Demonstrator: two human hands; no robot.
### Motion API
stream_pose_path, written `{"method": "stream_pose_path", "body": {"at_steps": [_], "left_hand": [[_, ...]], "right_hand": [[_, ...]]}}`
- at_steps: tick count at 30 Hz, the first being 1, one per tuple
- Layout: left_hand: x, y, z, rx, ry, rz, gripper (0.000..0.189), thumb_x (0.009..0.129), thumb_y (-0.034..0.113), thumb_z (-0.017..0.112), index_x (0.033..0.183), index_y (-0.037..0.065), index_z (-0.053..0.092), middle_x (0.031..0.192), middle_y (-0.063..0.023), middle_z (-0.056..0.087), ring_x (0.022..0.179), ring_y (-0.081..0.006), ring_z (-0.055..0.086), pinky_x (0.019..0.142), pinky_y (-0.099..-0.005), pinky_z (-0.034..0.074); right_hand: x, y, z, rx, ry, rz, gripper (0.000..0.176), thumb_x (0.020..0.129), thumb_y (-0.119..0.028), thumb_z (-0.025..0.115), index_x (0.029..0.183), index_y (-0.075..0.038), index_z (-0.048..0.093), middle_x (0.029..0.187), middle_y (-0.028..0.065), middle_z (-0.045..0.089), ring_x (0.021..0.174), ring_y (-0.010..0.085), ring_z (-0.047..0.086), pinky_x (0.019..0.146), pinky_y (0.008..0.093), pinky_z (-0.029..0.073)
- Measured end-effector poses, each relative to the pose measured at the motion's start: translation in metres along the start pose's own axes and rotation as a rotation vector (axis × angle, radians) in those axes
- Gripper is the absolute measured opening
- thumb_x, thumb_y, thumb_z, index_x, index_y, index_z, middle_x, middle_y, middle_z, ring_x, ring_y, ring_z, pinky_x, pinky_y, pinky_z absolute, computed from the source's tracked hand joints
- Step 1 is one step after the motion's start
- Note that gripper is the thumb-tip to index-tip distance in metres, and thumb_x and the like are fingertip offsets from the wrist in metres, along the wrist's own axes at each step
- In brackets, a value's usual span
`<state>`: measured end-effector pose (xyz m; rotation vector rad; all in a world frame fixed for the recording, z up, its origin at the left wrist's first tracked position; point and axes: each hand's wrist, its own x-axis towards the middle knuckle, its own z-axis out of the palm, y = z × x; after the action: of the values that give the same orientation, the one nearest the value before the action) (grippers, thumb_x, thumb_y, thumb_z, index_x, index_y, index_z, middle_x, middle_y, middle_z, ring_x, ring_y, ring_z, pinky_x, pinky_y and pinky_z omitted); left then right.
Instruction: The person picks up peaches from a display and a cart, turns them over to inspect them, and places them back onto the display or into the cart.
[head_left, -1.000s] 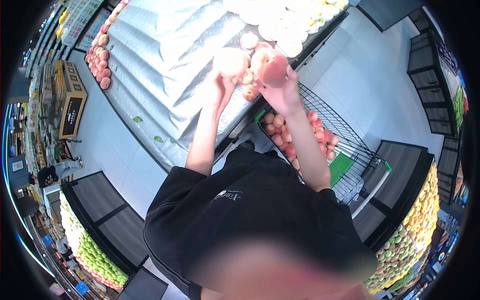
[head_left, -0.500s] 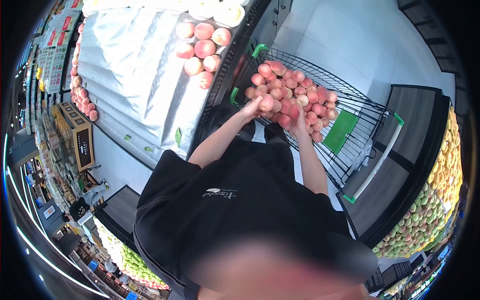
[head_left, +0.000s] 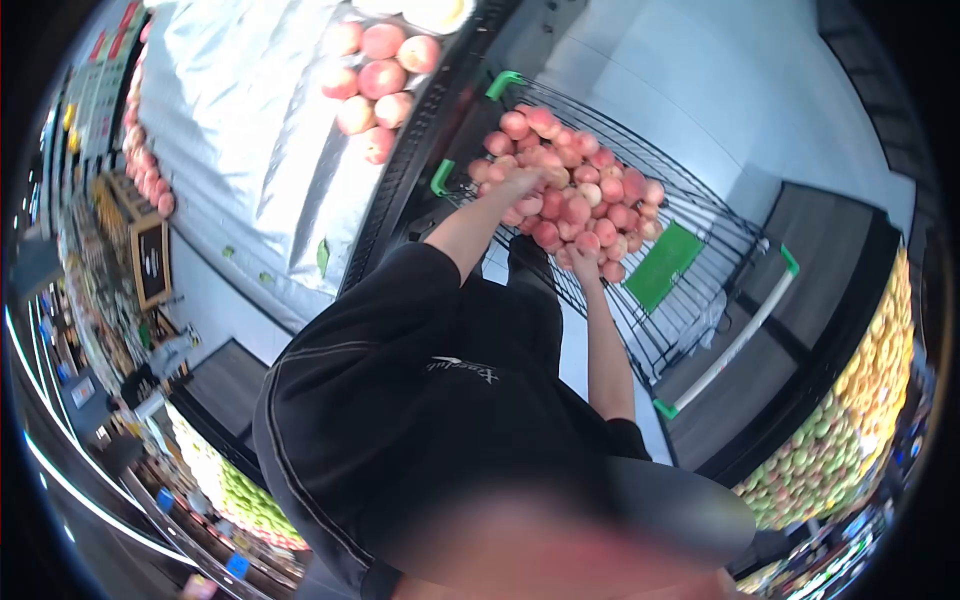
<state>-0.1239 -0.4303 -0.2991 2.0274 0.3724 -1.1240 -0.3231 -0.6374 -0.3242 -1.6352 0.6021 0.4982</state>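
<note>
A big heap of pink-red peaches fills one end of a wire shopping cart. My left hand reaches over the near left part of the heap, its blurred fingers on the peaches there. At the heap's near edge, my right hand has its fingers closed around a peach. Both forearms stretch forward from my black shirt.
To the left stands a display table lined with silvery sheeting; a small group of peaches lies near its edge. The cart has a green panel and a handle. Right of it, a dark stand bears yellow and green fruit.
My left hand has moved forward over the heap, off the peach it held. My right hand has shifted toward the near edge of the heap. The whole view has tilted slightly.
</note>
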Motion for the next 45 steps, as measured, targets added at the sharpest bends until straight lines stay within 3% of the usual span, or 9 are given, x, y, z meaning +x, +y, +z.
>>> {"method": "stream_pose_path", "body": {"at_steps": [7, 12, 14, 16, 22, 28, 31, 35, 45], "left_hand": [[-0.047, 0.015, -0.026, 0.365, -0.283, 0.339, 0.037, 0.094, 0.035, 0.059, 0.109, 0.003, 0.067, 0.101, -0.0095, 0.067, 0.086, -0.0194, 0.066, 0.069, -0.0334, 0.052], [-0.125, 0.006, -0.112, -0.115, -0.227, 0.687, 0.035, 0.092, 0.03, 0.064, 0.117, 0.005, 0.067, 0.099, -0.0106, 0.069, 0.092, -0.0186, 0.065, 0.082, -0.0356, 0.053], [-0.219, 0.049, -0.218, -0.174, -0.252, 0.597, 0.032, 0.097, 0.029, 0.058, 0.113, 0.003, 0.067, 0.096, -0.0043, 0.069, 0.078, -0.0114, 0.066, 0.069, -0.0269, 0.053], [-0.218, 0.038, -0.277, -0.307, -0.01, 0.765, 0.036, 0.092, 0.031, 0.064, 0.119, 0.006, 0.066, 0.111, -0.0104, 0.066, 0.108, -0.017, 0.06, 0.095, -0.0331, 0.047], [-0.2, 0.004, -0.436, 0.135, 0.627, 0.779, 0.047, 0.083, 0.029, 0.071, 0.126, 0.015, 0.061, 0.117, -0.0111, 0.063, 0.108, -0.0259, 0.061, 0.095, -0.0392, 0.048], [-0.242, 0.032, -0.459, 0.764, 0.461, 0.704, 0.056, 0.074, 0.023, 0.077, 0.126, 0.017, 0.06, 0.125, -0.0068, 0.059, 0.116, -0.0277, 0.056, 0.094, -0.0411, 0.047], [-0.201, 0.012, -0.447, 1.045, 0.625, 0.884, 0.043, 0.074, 0.018, 0.074, 0.115, 0.017, 0.064, 0.129, -0.0011, 0.058, 0.119, -0.018, 0.053, 0.091, -0.0326, 0.045], [-0.19, 0.003, -0.448, 1.172, 0.714, 1.0, 0.034, 0.082, 0.014, 0.064, 0.116, 0.016, 0.061, 0.12, 0.0001, 0.059, 0.118, -0.0168, 0.054, 0.09, -0.032, 0.045], [-0.191, -0.021, -0.456, 1.001, 0.784, 0.982, 0.054, 0.073, 0.026, 0.074, 0.122, 0.009, 0.058, 0.115, -0.0066, 0.061, 0.109, -0.0222, 0.058, 0.095, -0.0367, 0.043]], "right_hand": [[-0.029, -0.044, 0.023, 0.252, -0.005, 0.379, 0.025, 0.096, -0.027, 0.058, 0.108, -0.007, 0.067, 0.084, 0.0017, 0.063, 0.073, 0.0097, 0.06, 0.06, 0.0241, 0.049], [0.015, -0.066, 0.047, 0.092, -0.129, 0.241, 0.028, 0.096, -0.024, 0.056, 0.113, -0.004, 0.065, 0.091, 0.004, 0.067, 0.078, 0.0136, 0.063, 0.065, 0.0276, 0.05], [0.034, -0.113, 0.06, -0.172, -0.076, 0.058, 0.024, 0.095, -0.021, 0.056, 0.111, -0.005, 0.065, 0.092, 0.0035, 0.067, 0.078, 0.012, 0.063, 0.065, 0.0271, 0.051], [0.041, -0.192, 0.077, -0.298, -0.188, -0.164, 0.026, 0.092, -0.013, 0.056, 0.109, 0.005, 0.064, 0.094, 0.0062, 0.068, 0.084, 0.0167, 0.063, 0.073, 0.0274, 0.049], [0.05, -0.409, 0.161, -0.026, -0.397, -0.386, 0.019, 0.095, -0.017, 0.061, 0.104, -0.002, 0.067, 0.09, 0.0025, 0.069, 0.079, 0.0078, 0.06, 0.067, 0.0234, 0.047], [0.084, -0.547, 0.276, -0.219, -0.441, -0.651, 0.02, 0.092, -0.017, 0.066, 0.103, -0.001, 0.068, 0.086, 0.0027, 0.066, 0.076, 0.0063, 0.056, 0.063, 0.0232, 0.046], [0.06, -0.565, 0.321, -0.584, -0.079, -0.782, 0.033, 0.088, -0.03, 0.069, 0.102, 0.0, 0.069, 0.092, 0.0079, 0.068, 0.079, 0.0148, 0.061, 0.067, 0.0315, 0.05], [0.123, -0.543, 0.358, -1.069, 0.218, -0.862, 0.058, 0.081, -0.057, 0.066, 0.102, -0.003, 0.068, 0.11, 0.0156, 0.067, 0.097, 0.0324, 0.065, 0.082, 0.0448, 0.052], [0.056, -0.563, 0.372, -1.272, 0.244, -0.901, 0.057, 0.078, -0.055, 0.072, 0.102, -0.003, 0.069, 0.113, 0.0165, 0.066, 0.103, 0.0286, 0.066, 0.088, 0.0409, 0.053]]}}
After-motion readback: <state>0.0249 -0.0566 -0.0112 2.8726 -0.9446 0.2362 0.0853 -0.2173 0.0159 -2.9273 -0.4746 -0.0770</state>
